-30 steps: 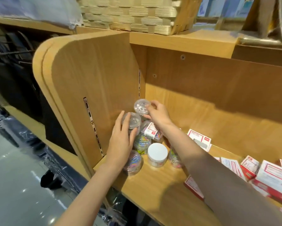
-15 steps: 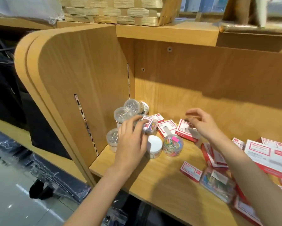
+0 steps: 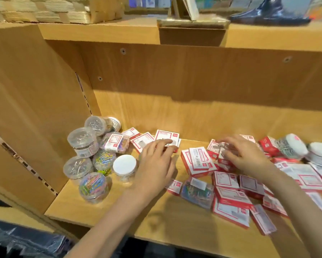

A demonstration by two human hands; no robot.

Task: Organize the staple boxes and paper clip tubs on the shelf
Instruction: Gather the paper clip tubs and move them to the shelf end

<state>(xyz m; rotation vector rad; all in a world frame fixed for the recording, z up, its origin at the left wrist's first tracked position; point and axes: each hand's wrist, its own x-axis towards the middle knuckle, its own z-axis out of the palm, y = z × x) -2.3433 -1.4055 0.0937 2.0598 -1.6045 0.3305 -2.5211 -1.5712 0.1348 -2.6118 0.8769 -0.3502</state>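
Both hands are stretched over the wooden shelf, well apart from each other. Left hand is laid palm down with its fingers fairly straight, the fingertips resting on a red-and-white staple box near the back; whether the box is gripped cannot be told. Right hand is spread over a loose heap of staple boxes, its fingers bent a little, and blur hides whether anything is pinched under them. Clear paper clip tubs are stacked in the left corner against the side panel: some are filled with silver clips, some with coloured clips, and one white-lidded tub stands just beside the left hand. A small box of coloured clips is perched on that stack. A clear packet of coloured clips lies among the boxes at the front. More white-lidded tubs are seen lying on their sides at the far right
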